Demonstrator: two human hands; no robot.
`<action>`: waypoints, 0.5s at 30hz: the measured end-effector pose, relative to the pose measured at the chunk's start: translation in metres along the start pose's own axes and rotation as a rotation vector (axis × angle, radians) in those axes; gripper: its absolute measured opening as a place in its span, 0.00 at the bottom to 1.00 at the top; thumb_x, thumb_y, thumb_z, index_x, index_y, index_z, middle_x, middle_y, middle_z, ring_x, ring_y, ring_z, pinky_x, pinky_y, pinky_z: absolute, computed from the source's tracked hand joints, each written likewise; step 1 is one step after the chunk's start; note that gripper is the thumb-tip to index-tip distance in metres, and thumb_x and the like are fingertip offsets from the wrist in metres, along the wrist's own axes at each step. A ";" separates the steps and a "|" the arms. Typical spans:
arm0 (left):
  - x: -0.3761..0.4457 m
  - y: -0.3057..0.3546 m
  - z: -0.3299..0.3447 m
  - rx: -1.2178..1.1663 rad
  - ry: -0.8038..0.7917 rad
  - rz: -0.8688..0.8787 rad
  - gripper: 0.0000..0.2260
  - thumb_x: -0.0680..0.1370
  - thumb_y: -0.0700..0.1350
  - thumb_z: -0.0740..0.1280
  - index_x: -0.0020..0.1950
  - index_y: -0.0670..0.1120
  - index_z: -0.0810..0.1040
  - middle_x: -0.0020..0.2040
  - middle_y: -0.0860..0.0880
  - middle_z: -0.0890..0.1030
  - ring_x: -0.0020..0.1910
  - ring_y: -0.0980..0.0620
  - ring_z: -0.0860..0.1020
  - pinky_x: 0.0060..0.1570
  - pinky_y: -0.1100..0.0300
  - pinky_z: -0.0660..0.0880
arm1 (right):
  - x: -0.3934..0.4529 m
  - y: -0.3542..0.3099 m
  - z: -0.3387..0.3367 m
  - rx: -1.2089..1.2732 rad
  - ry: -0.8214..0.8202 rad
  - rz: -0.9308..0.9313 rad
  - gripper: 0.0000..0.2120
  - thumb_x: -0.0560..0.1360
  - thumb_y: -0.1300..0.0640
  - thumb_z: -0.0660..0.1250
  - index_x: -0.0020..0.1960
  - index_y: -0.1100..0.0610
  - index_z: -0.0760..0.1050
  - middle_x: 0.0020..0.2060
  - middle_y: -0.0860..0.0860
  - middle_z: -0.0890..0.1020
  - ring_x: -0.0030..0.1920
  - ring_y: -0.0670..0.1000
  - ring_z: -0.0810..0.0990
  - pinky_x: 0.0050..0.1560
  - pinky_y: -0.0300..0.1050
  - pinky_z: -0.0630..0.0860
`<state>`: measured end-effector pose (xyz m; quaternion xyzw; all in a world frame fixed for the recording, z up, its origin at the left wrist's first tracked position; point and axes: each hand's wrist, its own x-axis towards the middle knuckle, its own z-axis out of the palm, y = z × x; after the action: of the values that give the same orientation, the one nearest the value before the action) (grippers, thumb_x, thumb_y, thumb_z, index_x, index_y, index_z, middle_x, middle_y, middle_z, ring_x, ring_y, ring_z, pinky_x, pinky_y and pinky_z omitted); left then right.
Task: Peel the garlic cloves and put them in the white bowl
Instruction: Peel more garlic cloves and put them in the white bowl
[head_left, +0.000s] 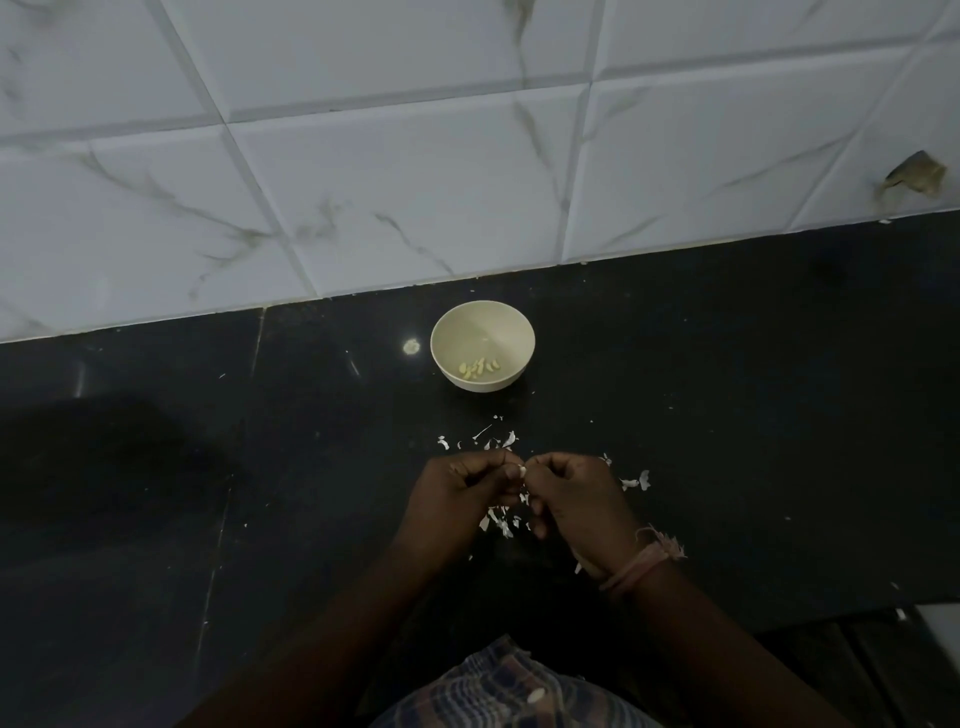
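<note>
Near the front edge of the dark bench (727, 415), seen from the head camera, both hands meet over a scatter of papery skins (498, 522). The left hand (457, 499) and the right hand (576, 501) each have fingers curled in a narrow grip, fingertips meeting at a small pale garlic clove (522, 471) pinched between them. The clove is too small to tell which way its long axis runs, or how much skin is left on it; the step in hand looks like stripping that skin.

Straight ahead of the hands, toward the back edge where the bench meets the tiled wall (415, 182), stands the white bowl (447, 332). It sits apart from the hands, with more skin flakes (506, 440) lying between. A few peeled cloves (480, 366) already rest at the near side of its floor.

The bowl lies almost on the line between the two hands, a shade to the left, so either hand could carry the clove forward; the left seems marginally nearer. A thread band (641, 564) circles the right wrist.
</note>
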<state>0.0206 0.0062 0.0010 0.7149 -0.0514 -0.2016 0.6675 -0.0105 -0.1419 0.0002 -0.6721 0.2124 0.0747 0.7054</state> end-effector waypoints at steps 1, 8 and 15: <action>0.000 0.000 0.000 -0.003 -0.007 -0.001 0.07 0.81 0.36 0.67 0.49 0.38 0.85 0.44 0.41 0.86 0.44 0.53 0.83 0.49 0.60 0.80 | 0.000 0.001 0.001 0.018 -0.004 0.007 0.10 0.79 0.63 0.66 0.41 0.61 0.81 0.24 0.55 0.74 0.21 0.51 0.70 0.25 0.40 0.66; 0.001 0.002 0.009 -0.085 0.131 -0.070 0.04 0.79 0.37 0.71 0.47 0.42 0.85 0.43 0.45 0.87 0.40 0.52 0.85 0.42 0.62 0.80 | 0.001 -0.001 0.004 0.160 -0.014 0.062 0.09 0.80 0.63 0.64 0.46 0.69 0.79 0.26 0.58 0.74 0.22 0.53 0.72 0.25 0.41 0.70; -0.001 0.002 0.017 -0.152 0.174 -0.043 0.07 0.80 0.34 0.68 0.51 0.43 0.85 0.45 0.46 0.88 0.45 0.49 0.86 0.45 0.62 0.81 | 0.001 -0.004 0.008 0.027 0.048 -0.004 0.08 0.80 0.62 0.64 0.48 0.66 0.79 0.30 0.56 0.81 0.24 0.52 0.75 0.26 0.41 0.73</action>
<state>0.0145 -0.0093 0.0023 0.6779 0.0375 -0.1566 0.7173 -0.0065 -0.1347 0.0036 -0.6648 0.2288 0.0541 0.7091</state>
